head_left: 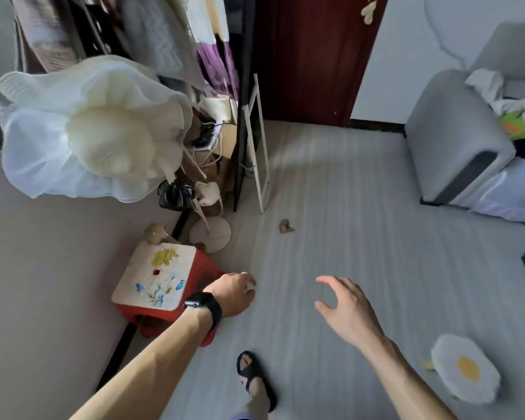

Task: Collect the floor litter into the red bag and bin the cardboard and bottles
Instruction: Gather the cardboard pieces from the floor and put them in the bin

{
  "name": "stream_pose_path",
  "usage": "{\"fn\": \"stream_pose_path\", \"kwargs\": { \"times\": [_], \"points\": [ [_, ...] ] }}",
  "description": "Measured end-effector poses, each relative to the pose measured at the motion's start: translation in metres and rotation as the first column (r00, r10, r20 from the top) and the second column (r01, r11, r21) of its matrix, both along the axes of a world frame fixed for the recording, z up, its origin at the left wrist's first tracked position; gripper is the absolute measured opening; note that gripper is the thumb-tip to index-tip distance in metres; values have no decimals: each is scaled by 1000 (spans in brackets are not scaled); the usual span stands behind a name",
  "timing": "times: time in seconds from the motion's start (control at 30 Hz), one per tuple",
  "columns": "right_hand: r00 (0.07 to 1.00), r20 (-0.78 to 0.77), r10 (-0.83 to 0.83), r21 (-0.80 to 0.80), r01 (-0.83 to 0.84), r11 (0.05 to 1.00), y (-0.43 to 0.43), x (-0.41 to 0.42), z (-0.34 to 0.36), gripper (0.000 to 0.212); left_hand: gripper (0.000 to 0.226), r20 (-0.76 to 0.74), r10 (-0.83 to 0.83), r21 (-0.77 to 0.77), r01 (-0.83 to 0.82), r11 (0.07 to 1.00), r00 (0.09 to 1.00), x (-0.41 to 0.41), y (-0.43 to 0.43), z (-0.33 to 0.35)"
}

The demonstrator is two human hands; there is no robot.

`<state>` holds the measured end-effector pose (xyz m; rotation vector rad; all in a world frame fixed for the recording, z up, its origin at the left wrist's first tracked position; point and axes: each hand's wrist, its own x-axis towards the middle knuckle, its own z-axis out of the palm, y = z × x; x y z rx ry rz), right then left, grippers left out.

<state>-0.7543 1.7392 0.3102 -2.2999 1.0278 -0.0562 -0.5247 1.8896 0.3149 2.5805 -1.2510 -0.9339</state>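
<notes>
1. Right hand (pixel 343 310): released, fingers spread and slightly bent, above the floor (pixel 361 222), holding nothing.
2. Left hand (pixel 234 294): fingers curled under, just beside the stool (pixel 155 286). Whether it grasps anything cannot be told. Black watch (pixel 205 306) on the wrist.
3. Floor: pale grey, matt, striped lengthwise. Beige wall (pixel 43 283) at left; dark red door (pixel 309 56) at the far end.
4. Litter: one brown, crumpled cardboard scrap (pixel 286 226) lies on the floor, well beyond both hands, near the foot of a white frame (pixel 259 153).
5. Surroundings: grey padded sofa (pixel 455 131) at right, with clothes (pixel 497 95) heaped on it. Fluffy egg-shaped rug (pixel 465 368) at lower right. Cream woven hat (pixel 109 140) with a gauzy brim hangs at left, above the stool.
6. Stool: red plastic, square white top daubed with yellow and blue paint.
7. Black sandal (pixel 252 374) on the floor, below the hands.
</notes>
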Motion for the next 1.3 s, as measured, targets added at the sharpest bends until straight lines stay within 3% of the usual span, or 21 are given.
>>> {"fn": "stream_pose_path", "kwargs": {
  "times": [0.43, 0.67, 0.8, 0.93, 1.07, 1.3],
  "points": [
    [991, -130, 19, 86, -8, 996, -245, 163, -24, 42, 35, -153, -25, 121, 44, 992, 988, 154, -255, -50],
    [961, -262, 91, 196, -39, 980, -381, 251, -98, 49, 37, -199, 18, 226, 28, 974, 980, 223, -389, -119],
    [932, -334, 140, 275, -45, 960, -462, 308, -167, 58, 40, -197, 143, 297, -80, 952, 970, 264, -452, -191],
    [898, -394, 194, 349, -49, 936, -523, 356, -252, 65, 45, -203, 179, 409, -83, 909, 963, 300, -501, -285],
    [868, -442, 227, 363, -58, 930, -559, 389, -336, 66, 44, -227, 166, 450, -48, 892, 960, 325, -539, -376],
    [814, -531, 236, 382, -19, 924, -573, 445, -555, 70, 52, -212, 89, 509, 32, 860, 973, 361, -565, -597]
  ]
}}
